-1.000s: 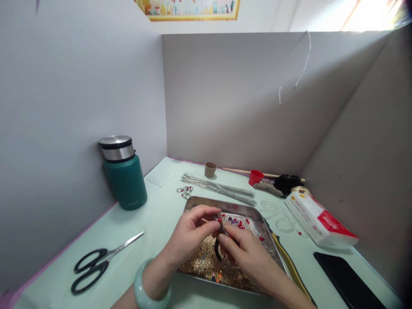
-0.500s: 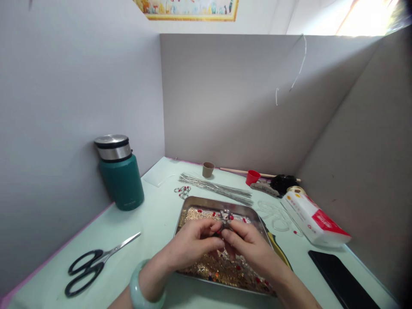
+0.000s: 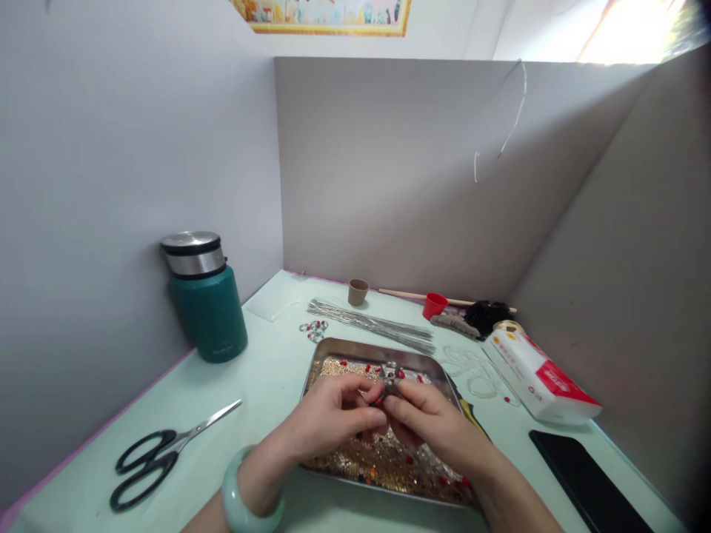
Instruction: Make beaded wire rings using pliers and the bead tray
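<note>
Both hands meet over a metal tray (image 3: 383,348) that holds gold, clear and red beads. My left hand (image 3: 347,411), with a pale green bangle on its wrist, is closed in a pinch. My right hand (image 3: 430,418) pinches from the other side, its fingertips almost touching the left ones. Between them is a small beaded piece (image 3: 392,377) with silvery and red parts, gripped by both hands. The fingers hide most of it, so its shape is unclear.
Black-handled scissors (image 3: 172,451) and a green bottle (image 3: 208,311) are on the left. Behind the tray lie thin metal wires (image 3: 372,323), a beaded ring cluster (image 3: 315,329), a brown cup (image 3: 358,292) and a red cup (image 3: 435,305). At right are a tissue pack (image 3: 538,374) and a black phone (image 3: 589,474).
The fingers have shifted very slightly around the small beaded piece. Both hands stay over the tray, and the whole view has moved a little.
</note>
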`<state>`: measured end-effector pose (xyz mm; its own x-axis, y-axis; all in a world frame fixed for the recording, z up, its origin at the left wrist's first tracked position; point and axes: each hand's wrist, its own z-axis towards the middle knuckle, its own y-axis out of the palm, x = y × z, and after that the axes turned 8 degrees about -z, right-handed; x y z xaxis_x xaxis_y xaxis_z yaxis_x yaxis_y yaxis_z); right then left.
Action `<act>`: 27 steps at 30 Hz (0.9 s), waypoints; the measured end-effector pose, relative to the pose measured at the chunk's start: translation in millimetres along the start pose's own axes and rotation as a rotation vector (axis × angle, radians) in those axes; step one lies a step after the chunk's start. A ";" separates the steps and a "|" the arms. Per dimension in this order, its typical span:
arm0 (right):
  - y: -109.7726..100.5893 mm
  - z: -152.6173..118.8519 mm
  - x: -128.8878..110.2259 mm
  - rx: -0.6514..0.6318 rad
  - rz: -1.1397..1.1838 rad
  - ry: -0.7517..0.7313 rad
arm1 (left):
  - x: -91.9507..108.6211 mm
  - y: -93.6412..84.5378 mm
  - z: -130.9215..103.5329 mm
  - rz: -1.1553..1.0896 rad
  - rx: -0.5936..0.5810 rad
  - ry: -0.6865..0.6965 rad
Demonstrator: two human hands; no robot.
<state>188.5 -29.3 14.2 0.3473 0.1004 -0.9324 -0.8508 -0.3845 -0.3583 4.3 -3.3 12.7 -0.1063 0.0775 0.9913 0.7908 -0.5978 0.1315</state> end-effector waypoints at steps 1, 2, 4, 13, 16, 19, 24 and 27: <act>0.3 0.6 -0.9 0.007 -0.016 -0.009 | 2.0 0.1 0.4 0.031 0.042 0.038; 0.8 1.1 -1.9 0.011 -0.033 -0.021 | 4.3 0.3 0.6 0.059 0.083 0.077; 2.2 2.1 -3.9 0.015 -0.069 -0.051 | 8.4 0.8 0.1 0.065 0.131 0.128; 9.2 2.9 -9.9 0.026 -0.093 -0.054 | 6.4 -1.2 -1.1 0.126 0.150 0.260; 10.0 2.3 -9.3 0.025 -0.138 -0.042 | 6.3 -0.1 -1.5 0.100 0.149 0.239; 12.0 2.3 -5.9 0.061 -0.213 -0.021 | 4.8 0.6 -2.2 0.095 0.205 0.267; 17.1 5.1 -1.2 0.212 -0.397 -0.103 | 1.0 -0.3 -2.4 0.292 0.311 0.376; 18.8 6.9 -1.0 0.287 -0.480 -0.174 | 1.0 0.0 -2.7 0.383 0.331 0.431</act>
<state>169.5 -30.3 8.0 0.6712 0.3605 -0.6477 -0.6953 0.0031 -0.7187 2.6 -5.4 13.7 0.0420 -0.4591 0.8874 0.9566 -0.2378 -0.1683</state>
